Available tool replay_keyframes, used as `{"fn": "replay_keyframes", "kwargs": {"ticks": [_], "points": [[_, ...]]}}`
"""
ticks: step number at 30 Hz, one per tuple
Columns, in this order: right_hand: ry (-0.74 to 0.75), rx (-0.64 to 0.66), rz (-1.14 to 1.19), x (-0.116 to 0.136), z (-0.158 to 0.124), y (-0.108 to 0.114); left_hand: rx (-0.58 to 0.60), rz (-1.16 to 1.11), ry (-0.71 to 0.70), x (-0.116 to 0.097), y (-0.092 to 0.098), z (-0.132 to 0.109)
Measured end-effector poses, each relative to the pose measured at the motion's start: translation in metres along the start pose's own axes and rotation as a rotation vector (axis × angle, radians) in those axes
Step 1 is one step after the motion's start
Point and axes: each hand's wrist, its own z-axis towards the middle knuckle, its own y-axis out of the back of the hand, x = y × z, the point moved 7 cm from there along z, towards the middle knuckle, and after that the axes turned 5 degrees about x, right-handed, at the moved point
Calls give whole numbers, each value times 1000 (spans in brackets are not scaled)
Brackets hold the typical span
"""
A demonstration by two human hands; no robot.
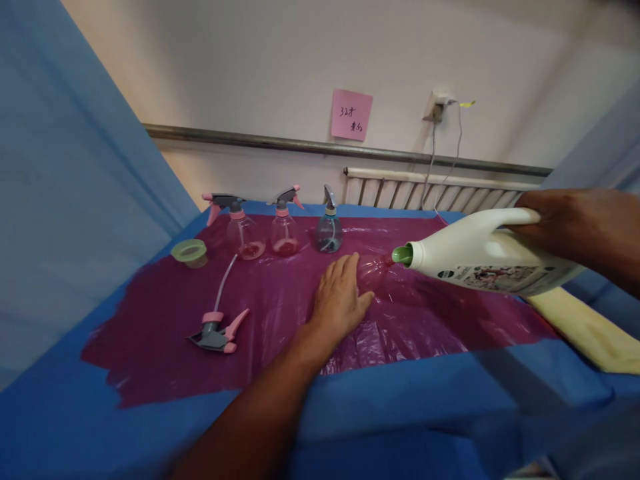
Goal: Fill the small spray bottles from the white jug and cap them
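My left hand (340, 290) is closed round a clear spray bottle (373, 272) without its top, tilted so its neck points right. In my right hand (545, 220) is the handle of a large white jug (490, 257), tipped on its side. The jug's green-lined mouth (403, 255) meets or nearly meets the bottle's neck; whether liquid flows I cannot tell. A loose grey and pink spray head (214, 337) with its tube lies to the left of my left hand.
Behind stand two pink-collared spray bottles (245, 237) and a blue one (329, 232). A green-rimmed tub (190, 252) sits left, a yellow cloth (590, 327) right. Purple plastic sheeting (280, 333) covers the blue table cover (400, 393). A pink note (351, 115) and an outlet (437, 107) are on the wall.
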Motion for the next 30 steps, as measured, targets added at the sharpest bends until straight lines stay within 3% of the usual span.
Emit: {"fn": "replay_keyframes", "kwargs": {"ticks": [30], "points": [[3,-6,-53,8,-3,16,4,-24,-3,1,0,-1]]}}
